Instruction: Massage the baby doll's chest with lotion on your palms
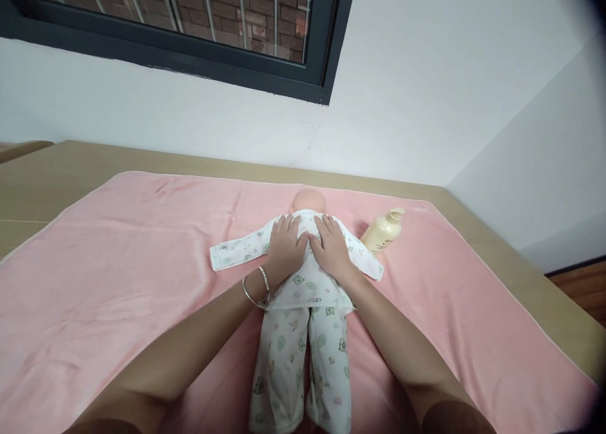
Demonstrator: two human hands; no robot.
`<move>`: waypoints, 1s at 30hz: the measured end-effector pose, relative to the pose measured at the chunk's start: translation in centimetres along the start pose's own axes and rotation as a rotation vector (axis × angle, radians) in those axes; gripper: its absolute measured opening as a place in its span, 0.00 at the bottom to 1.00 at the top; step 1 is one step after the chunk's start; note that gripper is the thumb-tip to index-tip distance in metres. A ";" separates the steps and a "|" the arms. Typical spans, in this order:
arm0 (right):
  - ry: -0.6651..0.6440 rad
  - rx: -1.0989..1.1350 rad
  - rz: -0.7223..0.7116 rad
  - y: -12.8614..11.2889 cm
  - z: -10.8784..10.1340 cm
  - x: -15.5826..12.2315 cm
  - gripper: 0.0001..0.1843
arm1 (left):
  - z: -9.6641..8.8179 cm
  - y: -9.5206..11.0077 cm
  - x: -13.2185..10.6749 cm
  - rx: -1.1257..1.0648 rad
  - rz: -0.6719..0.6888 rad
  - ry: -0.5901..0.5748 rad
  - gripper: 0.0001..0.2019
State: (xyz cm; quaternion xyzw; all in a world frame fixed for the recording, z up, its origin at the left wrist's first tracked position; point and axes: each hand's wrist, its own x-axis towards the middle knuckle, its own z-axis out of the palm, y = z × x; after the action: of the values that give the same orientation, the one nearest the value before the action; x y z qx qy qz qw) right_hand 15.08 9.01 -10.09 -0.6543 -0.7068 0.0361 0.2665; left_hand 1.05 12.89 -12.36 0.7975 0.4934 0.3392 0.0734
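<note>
A baby doll (pixel 308 200) lies on a pink blanket (pixel 156 245), its bald head pointing away from me and no face showing. It wears a white printed top (pixel 303 289) and matching trousers (pixel 281 364), with both sleeves spread out to the sides. My left hand (pixel 286 245) rests flat on the upper part of the top, fingers stretched toward the head; a silver bangle is on that wrist. Beside it my right hand (pixel 330 245) also lies flat on the cloth, fingers apart. The two thumbs nearly meet. Neither hand grips anything.
A pale yellow bottle (pixel 384 231) stands tilted in view on the blanket, close to the right sleeve. The blanket covers much of a wooden surface (pixel 478 229). Behind it rises a white wall (pixel 237 128) with a dark-framed window (pixel 317 81).
</note>
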 end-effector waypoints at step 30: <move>-0.160 -0.195 -0.012 -3.0 -2.4 -2.0 0.31 | -1.2 -0.2 -0.2 0.004 0.035 -0.067 0.24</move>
State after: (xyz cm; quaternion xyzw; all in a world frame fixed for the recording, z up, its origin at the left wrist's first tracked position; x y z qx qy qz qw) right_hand 13.36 6.00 -7.43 -0.6678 -0.7299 0.0178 0.1446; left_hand 0.11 12.55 -11.61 0.8171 0.4773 0.3126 0.0824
